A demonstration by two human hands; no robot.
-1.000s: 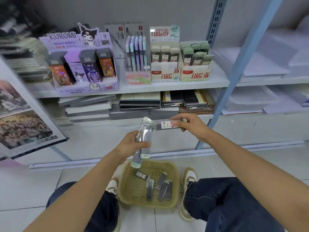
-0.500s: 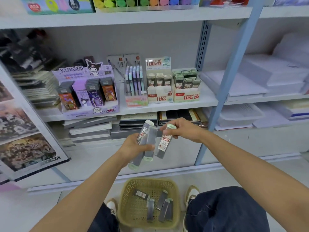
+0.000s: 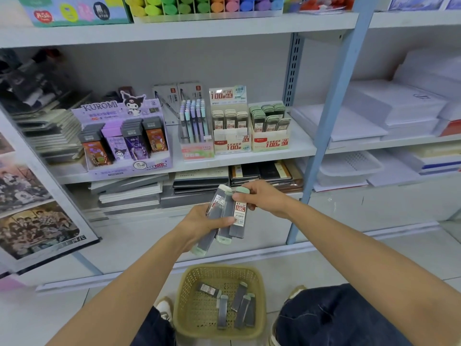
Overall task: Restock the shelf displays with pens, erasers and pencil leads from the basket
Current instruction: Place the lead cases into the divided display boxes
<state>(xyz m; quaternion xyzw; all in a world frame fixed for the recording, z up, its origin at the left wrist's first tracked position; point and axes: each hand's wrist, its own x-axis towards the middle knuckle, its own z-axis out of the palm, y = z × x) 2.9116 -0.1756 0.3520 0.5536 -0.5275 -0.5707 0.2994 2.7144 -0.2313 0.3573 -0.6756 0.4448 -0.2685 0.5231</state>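
Note:
My left hand (image 3: 199, 224) grips a fanned bundle of grey pencil lead cases (image 3: 215, 222) with pale green caps, held below the shelf. My right hand (image 3: 262, 198) pinches the green cap of the rightmost lead case (image 3: 239, 216), which shows a red and white label and lies against the bundle. Below, on the floor between my feet, a tan plastic basket (image 3: 185, 295) holds several more lead cases (image 3: 243, 307). On the middle shelf stand two cream display boxes of lead cases, the 0.5 box (image 3: 230, 136) and the 0.7 box (image 3: 270, 136).
A purple Kuromi display (image 3: 124, 136) and a pen display (image 3: 195, 131) stand left of the lead boxes. A blue upright post (image 3: 321, 136) rises right of them. Stacked notebooks (image 3: 199, 182) fill the lower shelf. White paper stacks (image 3: 389, 113) lie at right, a framed poster (image 3: 37, 216) at left.
My head has tilted up, so the shelves sit lower in view. My right hand turned its lead case from lying sideways to upright and brought it against the bundle in my left hand.

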